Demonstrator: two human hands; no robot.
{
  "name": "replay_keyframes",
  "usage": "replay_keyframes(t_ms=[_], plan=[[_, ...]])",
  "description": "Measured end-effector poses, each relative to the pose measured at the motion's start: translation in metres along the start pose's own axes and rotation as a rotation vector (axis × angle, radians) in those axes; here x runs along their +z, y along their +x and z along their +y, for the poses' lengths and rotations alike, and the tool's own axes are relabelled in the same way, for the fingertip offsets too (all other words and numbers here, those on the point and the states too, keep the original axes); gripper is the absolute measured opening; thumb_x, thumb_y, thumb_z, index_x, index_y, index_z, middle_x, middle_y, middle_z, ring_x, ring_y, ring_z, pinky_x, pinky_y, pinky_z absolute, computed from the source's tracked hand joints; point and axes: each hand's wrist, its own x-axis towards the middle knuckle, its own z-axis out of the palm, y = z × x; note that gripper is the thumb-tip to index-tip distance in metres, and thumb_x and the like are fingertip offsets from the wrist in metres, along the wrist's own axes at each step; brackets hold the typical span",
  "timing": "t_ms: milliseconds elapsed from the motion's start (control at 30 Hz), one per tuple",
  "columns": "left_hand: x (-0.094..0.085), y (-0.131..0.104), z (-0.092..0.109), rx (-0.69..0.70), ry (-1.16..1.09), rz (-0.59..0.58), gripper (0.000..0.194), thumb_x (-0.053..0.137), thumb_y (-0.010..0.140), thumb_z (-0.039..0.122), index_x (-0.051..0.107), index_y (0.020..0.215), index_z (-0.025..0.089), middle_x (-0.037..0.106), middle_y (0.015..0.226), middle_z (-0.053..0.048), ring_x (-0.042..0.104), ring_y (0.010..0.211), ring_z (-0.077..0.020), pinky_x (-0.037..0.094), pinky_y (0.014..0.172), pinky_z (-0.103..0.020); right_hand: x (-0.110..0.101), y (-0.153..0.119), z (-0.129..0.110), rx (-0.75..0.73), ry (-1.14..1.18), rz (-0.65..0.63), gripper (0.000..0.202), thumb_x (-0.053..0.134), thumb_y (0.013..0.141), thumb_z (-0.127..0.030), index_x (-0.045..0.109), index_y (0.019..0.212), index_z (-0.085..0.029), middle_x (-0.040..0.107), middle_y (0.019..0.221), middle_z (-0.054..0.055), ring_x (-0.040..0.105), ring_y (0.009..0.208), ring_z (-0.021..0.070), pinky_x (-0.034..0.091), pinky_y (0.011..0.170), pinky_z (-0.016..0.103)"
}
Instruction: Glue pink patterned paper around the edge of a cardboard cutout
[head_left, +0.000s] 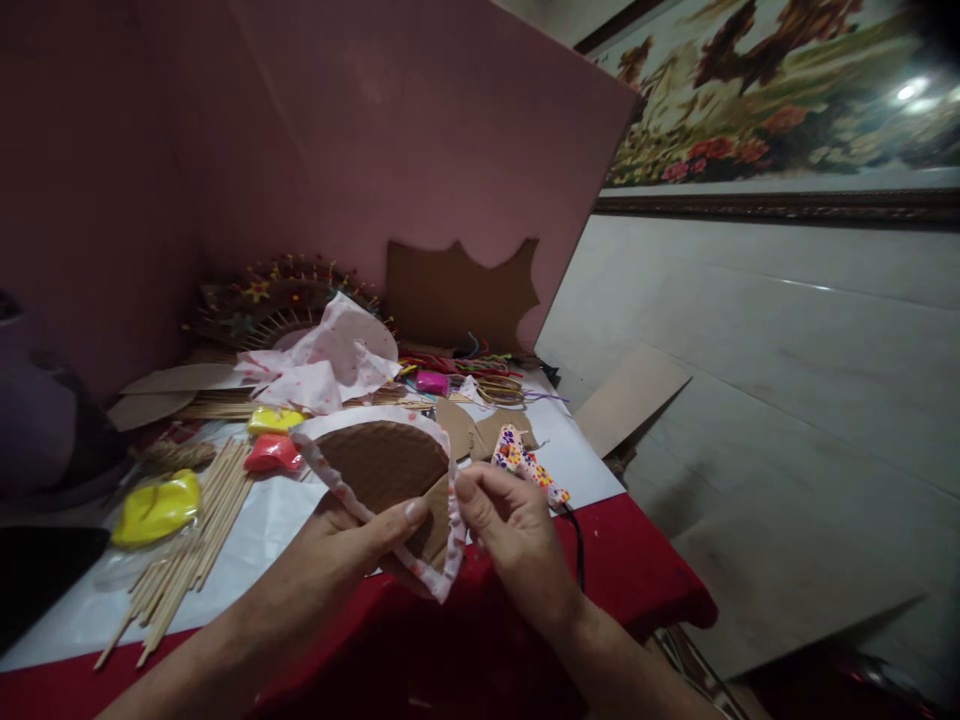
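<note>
A leaf-shaped piece of brown cardboard [375, 462] is held up over the front of the table, with pink-white spotted fabric folded round its edge. My left hand [352, 545] grips it from the lower left, thumb pressed on the cardboard face and the other fingers hidden behind. At the right edge my right hand [517, 535] pinches the fabric rim [456, 520] between thumb and forefinger. Just beyond that hand lies a glue gun [529, 465] with a flower-patterned body, its black cord trailing down.
Wooden sticks [191, 540], yellow clay packs [157, 508] and a red clay pack [274, 454] lie at the left. Crumpled spotted fabric [330, 355], scissors [501, 390] and cardboard scraps [487, 430] sit farther back. A jagged cardboard piece [461, 300] leans on the pink wall.
</note>
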Motion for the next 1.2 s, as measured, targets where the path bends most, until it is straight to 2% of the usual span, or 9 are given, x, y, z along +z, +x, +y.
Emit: replay_keyframes(t_ms=[67,167,267,400,633,767,933,1067,1200], plan=[[0.001,0.0,0.001,0.028,0.051,0.011,0.022,0.067,0.074,0.036,0.073,0.089,0.021,0.073,0.086,-0.006,0.066,0.078,-0.0224,0.054,0.064,-0.03,0.002,-0.002,0.0,0.002,0.014,0.008,0.027,0.058,0.084,-0.038,0.059,0.067,-0.017,0.047,0.058,-0.004,0.041,0.051,0.0093,0.036,0.048,0.021],[0.003,0.002,0.006,0.152,0.11,0.124,0.026,0.071,0.071,0.034,0.071,0.094,0.021,0.072,0.094,-0.005,0.065,0.086,-0.0222,0.052,0.07,-0.029,0.004,-0.005,0.005,-0.008,-0.005,0.039,0.027,0.056,0.085,-0.037,0.058,0.067,-0.016,0.048,0.061,-0.003,0.044,0.055,0.01,0.037,0.051,0.022],[0.002,0.004,0.014,0.246,0.0,0.196,0.027,0.075,0.066,0.031,0.071,0.09,0.02,0.073,0.095,-0.005,0.065,0.091,-0.0236,0.05,0.078,-0.03,0.007,-0.009,0.01,0.027,-0.028,0.049,0.028,0.055,0.086,-0.038,0.058,0.069,-0.016,0.048,0.061,-0.003,0.041,0.055,0.0102,0.036,0.052,0.023],[-0.002,0.003,0.019,0.141,-0.22,0.182,0.025,0.073,0.069,0.025,0.069,0.093,0.017,0.073,0.095,-0.007,0.066,0.089,-0.0238,0.052,0.076,-0.03,0.013,-0.013,0.015,0.05,-0.031,0.065,0.032,0.055,0.085,-0.039,0.052,0.063,-0.017,0.044,0.058,-0.003,0.038,0.054,0.0103,0.034,0.051,0.023],[-0.002,0.001,0.017,0.092,-0.286,0.092,0.015,0.064,0.08,0.018,0.067,0.094,0.015,0.073,0.093,-0.007,0.068,0.084,-0.0203,0.053,0.074,-0.029,0.017,-0.014,0.02,0.089,0.151,0.072,0.036,0.052,0.087,-0.042,0.052,0.062,-0.016,0.043,0.058,-0.003,0.035,0.051,0.0082,0.03,0.044,0.02],[0.0,0.0,0.019,0.035,-0.282,0.008,0.015,0.061,0.082,0.015,0.069,0.095,0.015,0.073,0.092,-0.008,0.068,0.083,-0.021,0.053,0.074,-0.03,0.01,-0.005,0.022,0.223,0.356,0.152,0.033,0.053,0.085,-0.043,0.058,0.068,-0.016,0.05,0.059,-0.002,0.034,0.045,0.0065,0.023,0.035,0.017],[-0.001,0.0,0.017,0.011,-0.26,-0.033,0.017,0.058,0.083,0.015,0.069,0.097,0.015,0.073,0.093,-0.009,0.067,0.085,-0.0217,0.052,0.076,-0.031,0.011,-0.003,0.021,0.367,0.582,0.061,0.023,0.062,0.079,-0.036,0.054,0.069,-0.016,0.048,0.057,-0.004,0.034,0.043,0.0048,0.023,0.035,0.014],[-0.003,0.002,0.016,0.028,-0.25,-0.045,0.018,0.059,0.083,0.016,0.069,0.097,0.015,0.072,0.095,-0.01,0.066,0.085,-0.0218,0.052,0.074,-0.031,0.017,-0.006,0.021,0.359,0.596,0.029,0.022,0.062,0.078,-0.036,0.054,0.071,-0.016,0.048,0.057,-0.005,0.036,0.042,0.0043,0.024,0.035,0.014],[-0.003,0.001,0.018,0.017,-0.27,-0.025,0.019,0.059,0.083,0.018,0.069,0.099,0.015,0.072,0.096,-0.01,0.066,0.085,-0.0208,0.051,0.074,-0.03,0.009,-0.002,0.02,0.3,0.444,0.128,0.025,0.062,0.078,-0.039,0.056,0.07,-0.016,0.049,0.059,-0.004,0.034,0.043,0.005,0.024,0.035,0.015]])
